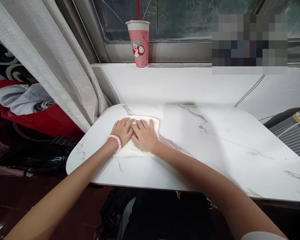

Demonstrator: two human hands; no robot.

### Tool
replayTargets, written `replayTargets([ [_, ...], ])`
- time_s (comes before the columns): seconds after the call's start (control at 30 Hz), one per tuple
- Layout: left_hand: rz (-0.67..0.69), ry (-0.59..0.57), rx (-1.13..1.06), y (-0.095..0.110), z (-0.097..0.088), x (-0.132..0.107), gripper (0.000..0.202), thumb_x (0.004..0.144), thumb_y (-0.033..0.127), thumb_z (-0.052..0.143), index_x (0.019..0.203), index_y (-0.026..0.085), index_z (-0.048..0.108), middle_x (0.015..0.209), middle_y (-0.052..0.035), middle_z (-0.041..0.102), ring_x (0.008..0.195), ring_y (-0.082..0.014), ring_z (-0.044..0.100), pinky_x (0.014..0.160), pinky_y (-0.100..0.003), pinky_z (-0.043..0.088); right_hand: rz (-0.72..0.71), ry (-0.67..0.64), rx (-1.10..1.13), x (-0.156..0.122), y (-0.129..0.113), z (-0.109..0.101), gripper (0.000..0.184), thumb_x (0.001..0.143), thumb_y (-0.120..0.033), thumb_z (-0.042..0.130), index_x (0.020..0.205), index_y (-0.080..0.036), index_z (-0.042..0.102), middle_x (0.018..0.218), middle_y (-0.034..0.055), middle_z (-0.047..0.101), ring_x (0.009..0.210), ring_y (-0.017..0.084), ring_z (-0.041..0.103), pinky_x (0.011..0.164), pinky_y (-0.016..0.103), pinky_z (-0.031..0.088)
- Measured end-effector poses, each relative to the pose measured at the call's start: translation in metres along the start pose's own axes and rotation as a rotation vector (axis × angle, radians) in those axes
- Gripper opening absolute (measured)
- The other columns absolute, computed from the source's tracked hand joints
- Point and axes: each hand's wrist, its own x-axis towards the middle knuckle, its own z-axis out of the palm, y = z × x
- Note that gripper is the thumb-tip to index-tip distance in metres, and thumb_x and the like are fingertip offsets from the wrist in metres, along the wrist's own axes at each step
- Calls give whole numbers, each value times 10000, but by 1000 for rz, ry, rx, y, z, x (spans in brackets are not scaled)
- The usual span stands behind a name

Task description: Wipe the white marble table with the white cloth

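A cream-white cloth (pixel 137 151) lies spread on the left part of a white, marble-patterned table (pixel 205 143). Both hands rest on it, side by side, thumbs close together. My left hand (pixel 124 130), with a pink coiled band (pixel 115 139) around its wrist, lies flat with its fingers stretched forward. Flat on the cloth too, its fingers slightly spread, is my right hand (pixel 145 135). Neither hand grips the cloth; they press on it from above. The part of the cloth under the palms is hidden.
A pink paper cup (pixel 141 46) with a red straw stands on the window ledge (pixel 180 65) behind the table. A pale curtain (pixel 62 50) hangs at the left, beside a red bag (pixel 45 121) holding grey cloth. A grey ribbed object (pixel 293 136) sits at the right edge.
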Motion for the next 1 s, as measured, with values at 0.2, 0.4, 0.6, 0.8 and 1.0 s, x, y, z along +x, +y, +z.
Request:
replayTargets([
  [0.2,-34,-10,-48,-12,7,65,479,919,305,325,1337,194,529,1387,-108,545,1311,-260,461,1136,-446,293,37,24,-1,54,37,13,338,967,-244,375,1248,-177,549,1375,116,539,1319,265,393,1150,612,159],
  [0.4,-86,30,-84,-18,17,102,456,918,307,350,1312,207,554,1375,-91,565,1319,-267,457,1141,-456,287,26,13,25,86,65,17,329,959,-239,387,1238,-212,559,1334,86,572,1296,238,426,1158,583,156],
  [0.6,-77,17,-101,-29,20,125,456,915,312,367,1319,205,550,1375,-82,566,1309,-251,468,1141,-421,290,54,44,38,108,74,23,316,943,-226,397,1197,-218,584,1300,78,599,1266,230,454,1157,546,173],
  [0.8,-81,10,-104,-34,22,142,446,924,327,355,1306,214,556,1367,-85,568,1302,-255,470,1129,-432,307,79,59,90,124,84,26,303,927,-210,409,1161,-234,598,1268,62,620,1253,227,472,1156,536,163],
  [1.0,-107,13,-106,-37,27,155,447,905,335,389,1309,240,553,1384,-55,566,1313,-241,465,1136,-406,302,129,133,151,132,94,30,295,909,-228,452,1170,-210,590,1258,69,625,1206,231,514,1143,463,216],
])
